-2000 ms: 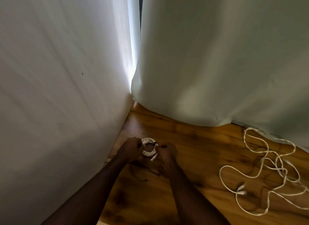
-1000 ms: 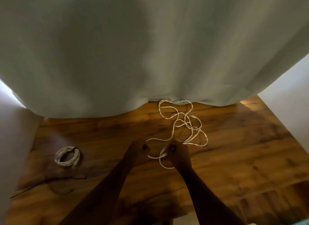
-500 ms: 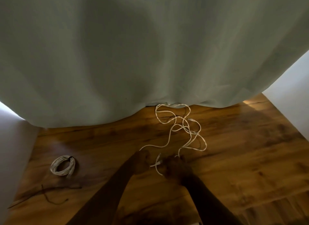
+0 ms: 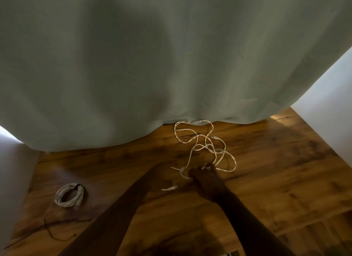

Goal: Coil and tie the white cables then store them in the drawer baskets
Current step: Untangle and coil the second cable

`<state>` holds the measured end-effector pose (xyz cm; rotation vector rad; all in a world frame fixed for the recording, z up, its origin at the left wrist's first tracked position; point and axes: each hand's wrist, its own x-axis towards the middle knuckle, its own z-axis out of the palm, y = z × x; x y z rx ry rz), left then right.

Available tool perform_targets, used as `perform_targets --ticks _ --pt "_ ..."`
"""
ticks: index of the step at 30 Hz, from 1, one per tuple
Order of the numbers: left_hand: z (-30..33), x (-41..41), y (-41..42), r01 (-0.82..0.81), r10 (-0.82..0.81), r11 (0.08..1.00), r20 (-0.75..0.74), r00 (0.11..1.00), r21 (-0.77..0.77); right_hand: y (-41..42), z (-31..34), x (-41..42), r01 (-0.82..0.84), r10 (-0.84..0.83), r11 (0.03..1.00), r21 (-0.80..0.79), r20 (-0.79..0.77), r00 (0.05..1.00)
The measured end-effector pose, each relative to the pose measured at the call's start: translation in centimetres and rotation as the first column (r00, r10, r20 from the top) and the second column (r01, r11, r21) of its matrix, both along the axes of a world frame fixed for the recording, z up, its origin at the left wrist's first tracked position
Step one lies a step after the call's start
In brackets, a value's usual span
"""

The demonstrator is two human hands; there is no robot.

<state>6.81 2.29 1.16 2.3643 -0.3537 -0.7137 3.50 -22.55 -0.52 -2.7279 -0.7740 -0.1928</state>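
A loose white cable [image 4: 200, 145] sprawls in tangled loops on the wooden floor [image 4: 276, 179], its far loop touching the curtain hem. My right hand [image 4: 206, 179] rests on its near strands, fingers closed over them. Between my hands lie a knotted stretch [image 4: 182, 172] and a connector end [image 4: 170, 188]. My left hand [image 4: 161, 173] is just left of that stretch, dark and blurred, so its grip is unclear. A second white cable [image 4: 69, 194], coiled and bound with a dark tie, lies apart at the lower left.
A pale curtain [image 4: 171, 65] hangs across the whole back and reaches the floor. White walls stand at the left [image 4: 13, 179] and right [image 4: 327, 107]. Thin dark ties [image 4: 57, 231] lie on the floor near the coiled cable.
The coiled cable left my hands and now lies on the floor at the left. The view swung right to the loose cable, and both hands moved onto its near end.
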Motion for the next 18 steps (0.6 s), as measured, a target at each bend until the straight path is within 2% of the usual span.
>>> perform_targets --ticks 2,4,7,10,13,16,18 --pt "1.6 -0.3 -1.6 0.061 -0.053 0.996 0.111 0.992 -0.067 0.7 1.7 0.6 -0.032 0.035 0.995 0.1 -0.023 0.999" --pt "3.6 -0.6 -2.9 -0.02 0.046 0.988 0.175 0.984 -0.15 1.5 4.1 1.2 -0.054 0.075 0.969 0.241 -0.079 0.994" --pt "5.4 -0.5 -3.7 -0.085 0.167 0.899 0.158 0.973 -0.429 2.1 7.5 2.2 -0.013 0.052 0.9 0.437 -0.078 0.996" --pt "7.0 0.4 -3.1 -0.145 0.172 0.783 -0.012 0.985 -0.604 2.4 10.7 3.0 0.038 -0.03 0.819 0.573 -0.024 0.999" --pt "10.3 0.5 -2.9 -0.359 0.151 0.544 -0.332 0.931 -0.759 2.8 13.1 3.8 0.057 -0.044 0.745 0.664 -0.035 0.998" --pt "13.1 0.4 -2.7 -0.49 -0.056 0.324 -0.533 0.844 -0.809 3.5 14.3 4.6 0.075 -0.068 0.688 0.722 -0.038 0.997" --pt "14.7 0.1 -3.0 -0.518 -0.175 0.239 -0.561 0.809 -0.822 4.2 14.4 4.9 0.127 -0.108 0.602 0.788 -0.077 0.991"
